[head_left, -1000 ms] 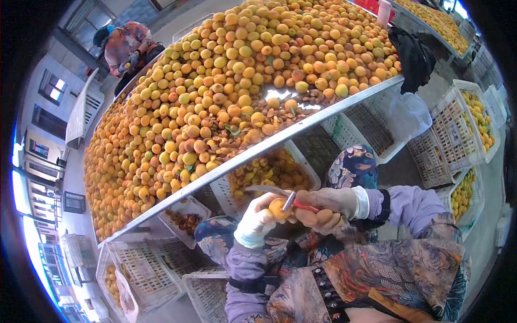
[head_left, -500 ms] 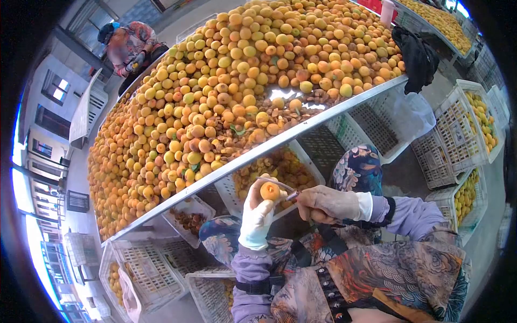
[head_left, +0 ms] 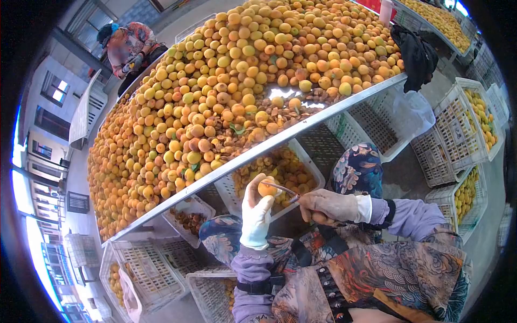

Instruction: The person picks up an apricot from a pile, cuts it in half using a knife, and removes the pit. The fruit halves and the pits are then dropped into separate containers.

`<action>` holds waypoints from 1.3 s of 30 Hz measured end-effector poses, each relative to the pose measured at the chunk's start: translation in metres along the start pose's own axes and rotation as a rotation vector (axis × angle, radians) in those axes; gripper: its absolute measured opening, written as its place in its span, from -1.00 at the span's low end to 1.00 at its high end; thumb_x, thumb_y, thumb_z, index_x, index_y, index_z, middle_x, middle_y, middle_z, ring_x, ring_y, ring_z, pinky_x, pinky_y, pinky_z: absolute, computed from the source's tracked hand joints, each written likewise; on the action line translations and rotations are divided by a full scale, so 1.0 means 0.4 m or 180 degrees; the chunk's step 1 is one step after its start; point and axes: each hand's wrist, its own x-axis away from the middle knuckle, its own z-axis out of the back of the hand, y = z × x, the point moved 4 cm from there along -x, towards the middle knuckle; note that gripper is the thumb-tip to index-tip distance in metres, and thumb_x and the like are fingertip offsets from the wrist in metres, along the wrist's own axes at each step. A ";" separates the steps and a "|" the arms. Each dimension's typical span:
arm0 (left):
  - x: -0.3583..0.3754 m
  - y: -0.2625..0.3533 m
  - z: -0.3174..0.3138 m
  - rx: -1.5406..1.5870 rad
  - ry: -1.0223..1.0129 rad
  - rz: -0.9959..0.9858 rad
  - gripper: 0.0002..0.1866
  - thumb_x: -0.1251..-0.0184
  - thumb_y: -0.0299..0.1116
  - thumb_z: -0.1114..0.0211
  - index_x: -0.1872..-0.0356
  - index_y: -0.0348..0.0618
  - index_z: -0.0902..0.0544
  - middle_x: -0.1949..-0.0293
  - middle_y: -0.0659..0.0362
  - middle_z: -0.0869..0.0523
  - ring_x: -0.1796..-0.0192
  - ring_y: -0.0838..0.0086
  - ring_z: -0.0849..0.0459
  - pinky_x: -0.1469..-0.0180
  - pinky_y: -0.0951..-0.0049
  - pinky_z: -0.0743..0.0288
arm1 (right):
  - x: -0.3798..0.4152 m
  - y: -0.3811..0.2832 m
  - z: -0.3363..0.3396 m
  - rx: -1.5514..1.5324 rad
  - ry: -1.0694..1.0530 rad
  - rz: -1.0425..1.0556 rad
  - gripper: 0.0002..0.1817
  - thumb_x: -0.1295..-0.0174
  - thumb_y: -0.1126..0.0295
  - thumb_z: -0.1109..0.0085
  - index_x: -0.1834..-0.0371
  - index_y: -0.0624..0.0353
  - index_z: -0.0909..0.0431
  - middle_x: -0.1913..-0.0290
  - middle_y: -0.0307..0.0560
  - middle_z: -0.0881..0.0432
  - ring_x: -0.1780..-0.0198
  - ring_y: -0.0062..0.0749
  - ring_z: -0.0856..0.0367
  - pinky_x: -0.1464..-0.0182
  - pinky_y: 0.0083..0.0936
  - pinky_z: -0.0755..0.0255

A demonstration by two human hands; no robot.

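Observation:
My gloved left hand [head_left: 256,212] is closed round an orange-yellow fruit [head_left: 266,187], held up by thumb and fingers. From the right, my gloved right hand [head_left: 326,205] grips a thin curved metal tool [head_left: 286,190] whose far end touches the fruit. Both hands are above a white crate [head_left: 306,161] of orange fruit pieces, just in front of the table's metal edge [head_left: 258,149]. Behind that edge lies a large heap of whole fruit [head_left: 215,81], with brown scraps [head_left: 277,116] near the rim.
Beyond the table's far left side sits another person [head_left: 129,51]. A black cloth [head_left: 413,56] hangs over the right corner. Stacked crates of fruit [head_left: 458,129] stand at the right. More crates [head_left: 148,269] are at the lower left, and a small one holds dark scraps [head_left: 188,219].
The fruit has turned in my left hand, and its dark opening no longer faces the camera. The tool now lies across the fruit's right side. My right hand has shifted slightly.

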 end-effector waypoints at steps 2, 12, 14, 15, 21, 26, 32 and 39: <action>0.001 -0.004 -0.005 0.0130 -0.0008 0.0084 -0.40 -0.14 -0.49 -0.29 -0.22 -0.31 -0.31 -0.12 0.02 -0.48 -0.15 0.34 -0.48 -0.27 0.36 -0.31 | -0.002 0.002 -0.001 -0.0034 0.0021 -0.0026 -0.50 -0.37 -0.10 0.23 0.43 0.12 -0.43 0.78 -0.35 -0.22 0.82 -0.65 -0.13 0.80 -0.66 0.00; -0.007 -0.018 -0.020 0.0128 -0.0047 0.0137 -0.43 -0.25 -0.39 -0.26 -0.25 -0.33 -0.28 -0.10 0.01 -0.50 -0.11 0.31 -0.52 -0.24 0.35 -0.34 | -0.022 0.009 0.001 0.0001 0.0248 0.0026 -0.51 -0.38 -0.08 0.21 0.46 0.11 -0.42 0.77 -0.33 -0.26 0.82 -0.63 -0.14 0.79 -0.64 -0.03; -0.009 -0.018 -0.022 0.0100 -0.0016 0.0080 -0.37 -0.27 -0.28 -0.27 -0.28 -0.34 -0.23 -0.09 -0.04 -0.48 -0.11 0.22 -0.53 -0.22 0.22 -0.38 | -0.025 0.010 -0.002 0.0000 0.0350 -0.0007 -0.51 -0.37 -0.09 0.18 0.46 0.11 -0.43 0.76 -0.32 -0.29 0.81 -0.63 -0.16 0.78 -0.64 -0.04; -0.009 -0.023 -0.023 0.0101 -0.0015 0.0081 -0.37 -0.27 -0.28 -0.27 -0.28 -0.34 -0.23 -0.09 -0.04 -0.48 -0.11 0.22 -0.53 -0.22 0.22 -0.38 | -0.026 0.005 -0.002 0.0057 0.0424 0.0124 -0.51 -0.36 -0.09 0.16 0.47 0.10 -0.42 0.73 -0.32 -0.30 0.77 -0.64 -0.18 0.75 -0.65 -0.06; -0.009 -0.036 -0.040 -0.0087 0.0196 -0.0037 -0.45 -0.35 -0.32 -0.16 -0.28 -0.36 -0.25 -0.10 -0.04 -0.50 -0.12 0.29 -0.53 -0.25 0.34 -0.32 | -0.071 0.057 0.005 0.0063 0.0575 0.0558 -0.53 -0.35 -0.10 0.12 0.43 0.09 -0.40 0.64 -0.36 -0.34 0.65 -0.69 -0.22 0.62 -0.69 -0.10; -0.015 -0.054 -0.053 0.0382 0.0234 0.0243 -0.50 -0.42 -0.21 -0.08 -0.23 -0.34 -0.30 -0.07 -0.01 -0.53 -0.12 0.33 -0.52 -0.22 0.37 -0.33 | -0.074 0.049 0.014 0.0225 0.0573 0.0674 -0.55 -0.40 0.00 0.16 0.44 0.14 -0.43 0.61 -0.30 -0.41 0.62 -0.67 -0.32 0.59 -0.68 -0.19; -0.043 -0.032 -0.045 -0.0086 0.0131 0.0078 -0.52 -0.40 -0.23 -0.10 -0.21 -0.36 -0.33 -0.09 0.04 -0.53 -0.12 0.45 -0.48 -0.17 0.49 -0.32 | -0.108 0.036 0.012 0.0063 0.0850 0.0909 -0.58 -0.36 -0.07 0.09 0.40 0.06 -0.40 0.62 -0.42 -0.32 0.62 -0.69 -0.24 0.60 -0.64 -0.11; -0.051 -0.010 -0.042 -0.1061 0.0384 -0.0410 -0.59 -0.40 -0.29 -0.08 -0.16 -0.35 -0.38 -0.02 0.09 -0.54 -0.07 0.42 -0.51 -0.16 0.42 -0.35 | -0.098 0.002 0.020 0.0232 0.0736 0.0756 -0.55 -0.35 -0.07 0.08 0.34 0.13 -0.46 0.62 -0.40 -0.33 0.56 -0.68 -0.26 0.54 -0.61 -0.16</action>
